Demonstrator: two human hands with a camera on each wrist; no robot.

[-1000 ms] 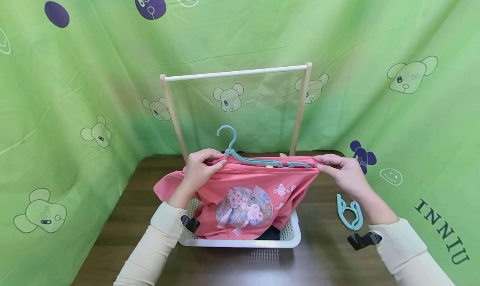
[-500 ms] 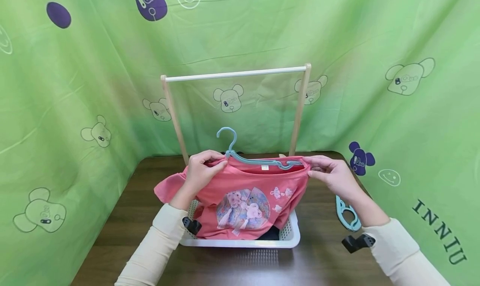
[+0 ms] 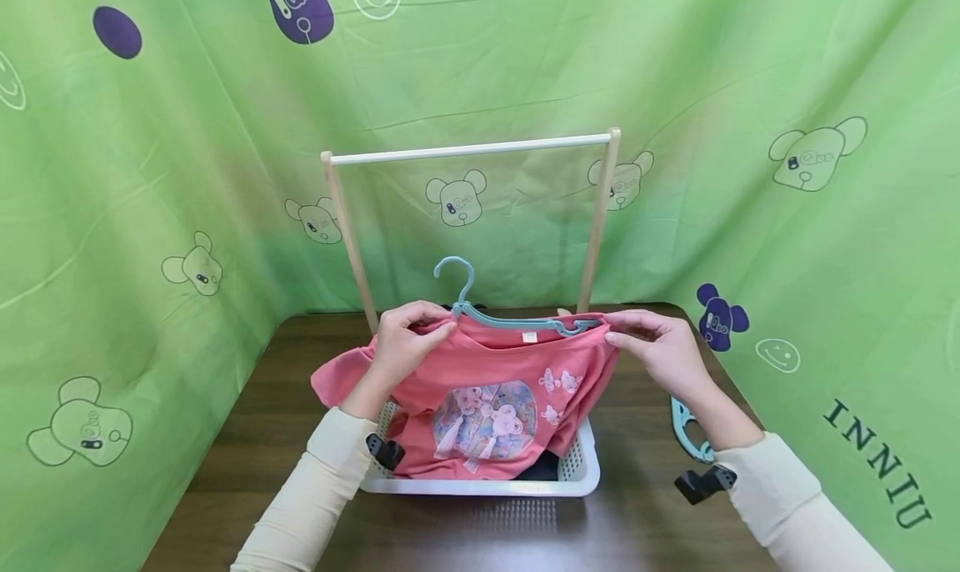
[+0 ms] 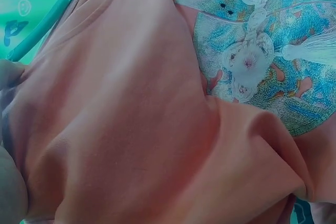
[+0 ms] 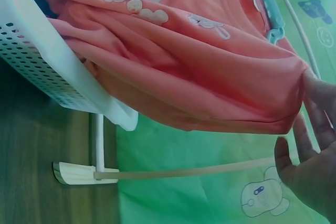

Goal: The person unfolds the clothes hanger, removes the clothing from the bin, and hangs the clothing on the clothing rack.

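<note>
A pink T-shirt [image 3: 480, 363] with a round bear print is held up by its top edge, its lower part lying in the white basket [image 3: 480, 488]. Inside the neckline sits a light blue plastic hanger [image 3: 498, 323], its hook standing up above the collar. My left hand [image 3: 405, 338] pinches the shirt and hanger near the base of the hook. At the other shoulder, my right hand [image 3: 663, 351] pinches the shirt between thumb and fingers, close to the hanger's right arm. The hanger's left arm is hidden by cloth and hand.
Behind the basket stands a rack with a white bar [image 3: 472, 148] and wooden posts. A second, folded blue hanger [image 3: 688, 433] lies on the brown table [image 3: 637, 505], partly covered by my right forearm. Dark cloth [image 3: 542, 469] shows in the basket. Green curtains surround the table.
My right hand has moved left and inward with the shirt's right shoulder, so the neckline sags wider and more of the hanger's end is covered. My left hand stays nearly in place.
</note>
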